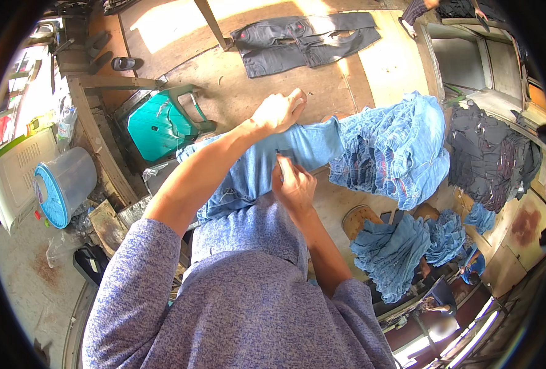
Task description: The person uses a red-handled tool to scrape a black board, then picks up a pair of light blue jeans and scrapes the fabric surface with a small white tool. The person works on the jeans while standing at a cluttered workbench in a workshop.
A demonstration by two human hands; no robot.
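Note:
Light blue jeans (254,161) lie across my lap, one leg stretched out to the right. My left hand (279,112) is closed above the far edge of the denim, its fingers curled; whether anything is pinched in them does not show. On the near side of the same leg my right hand (296,187) is closed around a small, pale, narrow object whose tip points at the cloth. It is too small to name. Just right of the leg's end sits a large pile of light blue jeans (402,154), folded and bunched together.
Black trousers (304,42) lie flat on the floor ahead. A green plastic stool (159,125) lies tipped at the left, near a clear tub with a blue lid (53,195). Dark garments (491,157) are heaped at the right. More denim bundles (390,252) lie nearer. Another person's foot (407,27) shows far right.

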